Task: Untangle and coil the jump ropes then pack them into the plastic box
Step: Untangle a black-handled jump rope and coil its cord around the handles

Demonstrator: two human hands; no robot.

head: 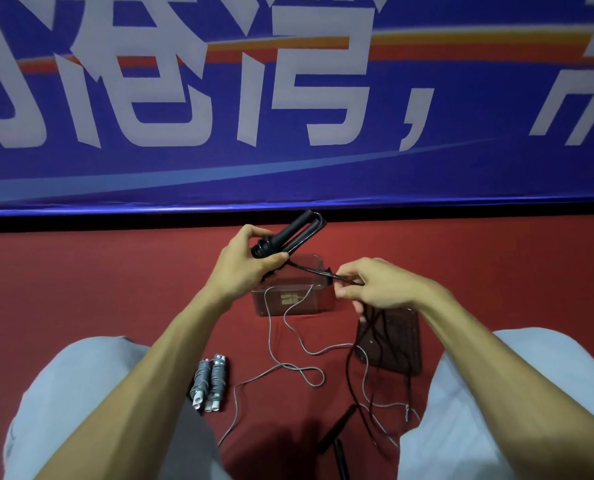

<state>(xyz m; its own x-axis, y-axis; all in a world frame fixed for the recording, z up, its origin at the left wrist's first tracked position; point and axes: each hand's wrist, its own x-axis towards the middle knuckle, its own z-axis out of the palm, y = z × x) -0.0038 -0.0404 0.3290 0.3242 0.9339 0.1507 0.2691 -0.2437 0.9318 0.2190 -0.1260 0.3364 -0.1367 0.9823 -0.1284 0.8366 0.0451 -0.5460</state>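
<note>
Near edge, 6 o'clock: loose black plastic rope handle on the red floor.
7 o'clock: grey jump rope coiled into a bundle, white-tipped.
Centre: loose grey cord, uncoiled, trailing up into the clear plastic box.
4 o'clock of the box: dark flat lid.
Right hand: pinches the thin black cord, slack hanging below.
Left hand: clasps the black foam-grip handles, long axis toward 1 o'clock. The cord leaves this grip toward 4 o'clock; the right hand is nearer the slack, so it likely feeds the next wrap.
Far: blue printed banner.
</note>
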